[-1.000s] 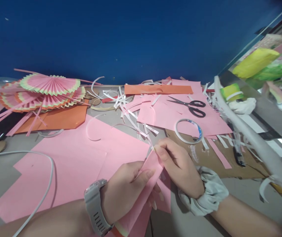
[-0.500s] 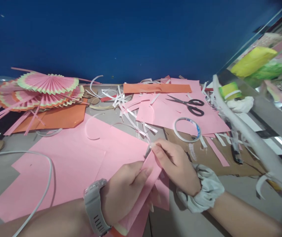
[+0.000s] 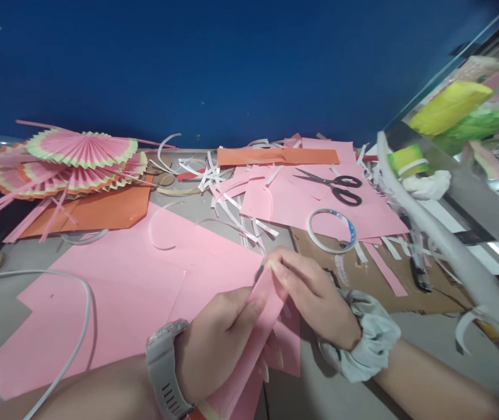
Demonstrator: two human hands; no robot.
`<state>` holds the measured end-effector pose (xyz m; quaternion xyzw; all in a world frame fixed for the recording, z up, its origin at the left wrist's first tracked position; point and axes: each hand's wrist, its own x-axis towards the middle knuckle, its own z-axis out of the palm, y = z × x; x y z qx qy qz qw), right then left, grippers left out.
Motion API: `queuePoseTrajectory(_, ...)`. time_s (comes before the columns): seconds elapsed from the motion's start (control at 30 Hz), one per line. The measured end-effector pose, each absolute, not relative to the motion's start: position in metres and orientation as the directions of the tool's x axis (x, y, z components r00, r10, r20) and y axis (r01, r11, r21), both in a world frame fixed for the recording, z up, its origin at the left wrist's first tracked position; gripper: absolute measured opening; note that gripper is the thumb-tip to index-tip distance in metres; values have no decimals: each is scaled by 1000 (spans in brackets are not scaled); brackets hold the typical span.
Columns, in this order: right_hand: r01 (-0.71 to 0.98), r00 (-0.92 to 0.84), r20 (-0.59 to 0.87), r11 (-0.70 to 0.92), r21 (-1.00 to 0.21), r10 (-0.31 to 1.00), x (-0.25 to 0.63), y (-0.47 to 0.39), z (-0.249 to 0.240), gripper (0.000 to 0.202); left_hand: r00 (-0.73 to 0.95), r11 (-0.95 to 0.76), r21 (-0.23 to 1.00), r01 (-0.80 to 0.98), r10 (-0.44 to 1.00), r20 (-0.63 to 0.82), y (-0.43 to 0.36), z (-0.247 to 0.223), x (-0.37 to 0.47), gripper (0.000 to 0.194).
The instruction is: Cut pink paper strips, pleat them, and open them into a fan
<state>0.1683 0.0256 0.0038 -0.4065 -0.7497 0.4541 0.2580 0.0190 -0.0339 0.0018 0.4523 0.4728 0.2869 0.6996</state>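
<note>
Between my hands is a narrow folded piece of pink paper (image 3: 249,356), slanting up to the right. My left hand (image 3: 218,338), with a grey watch at the wrist, wraps around its middle, the thumb on top and fingertips showing beyond the far edge. At the paper's upper end, my right hand (image 3: 308,291) pinches the corner between thumb and fingers; a pale scrunchie (image 3: 365,335) circles that wrist. Large pink sheets (image 3: 113,297) lie under and left of my hands. Beyond my right hand lies a roll of double-sided tape (image 3: 311,230).
Black-handled scissors (image 3: 345,189) lie on more pink paper at the back. Pleated paper fans (image 3: 83,151) are stacked on orange paper at the left. Curled white strips (image 3: 208,175) litter the back. A utility knife (image 3: 419,271) rests on cardboard (image 3: 380,286). A white cable (image 3: 90,303) crosses at the left.
My right thumb and fingers have pressed in closer on the paper's upper corner. My left hand keeps its grip. The view has shifted very slightly.
</note>
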Motion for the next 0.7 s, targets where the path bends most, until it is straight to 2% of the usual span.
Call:
queuePoseTrajectory(0.17, 442, -523, -18, 253, -861, 852, 168, 25, 5, 24, 394, 467, 884, 22, 809, -437, -32, 5, 19, 51)
queuePoseTrajectory(0.37, 405, -557, 31, 304, -862, 830, 169, 26, 7, 26, 384, 473, 880, 50, 804, -454, -29, 9, 18, 51)
queuePoseTrajectory(0.5, 406, -580, 26, 316, -858, 814, 171, 26, 7, 25, 377, 466, 881, 87, 803, -462, -28, 9, 20, 57)
queuePoseTrajectory(0.7, 409, -591, 14, 315, -857, 806, 171, 27, 8, 26, 383, 485, 871, 80, 792, -476, -29, 9, 19, 53)
